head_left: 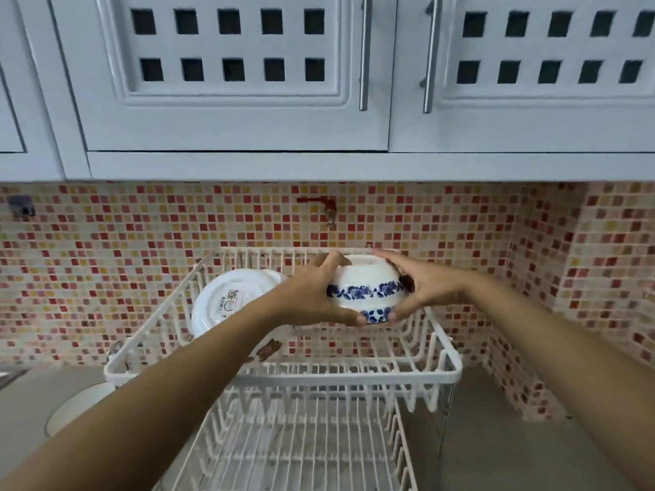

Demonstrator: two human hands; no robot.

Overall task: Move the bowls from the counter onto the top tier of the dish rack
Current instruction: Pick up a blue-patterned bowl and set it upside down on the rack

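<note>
A white bowl with a blue flower band (365,291) is held upside down over the back of the top tier of the white wire dish rack (283,375). My left hand (312,295) grips its left side and my right hand (425,287) grips its right side. A white plate or bowl (227,299) with a sticker on its underside leans on edge in the left part of the top tier, partly hidden by my left forearm.
The rack's lower tier (301,444) lies below. Another white dish (81,405) sits on the grey counter at the left, partly hidden by my arm. A red wall tap (328,207) sticks out of the mosaic tiles. White cupboards hang overhead.
</note>
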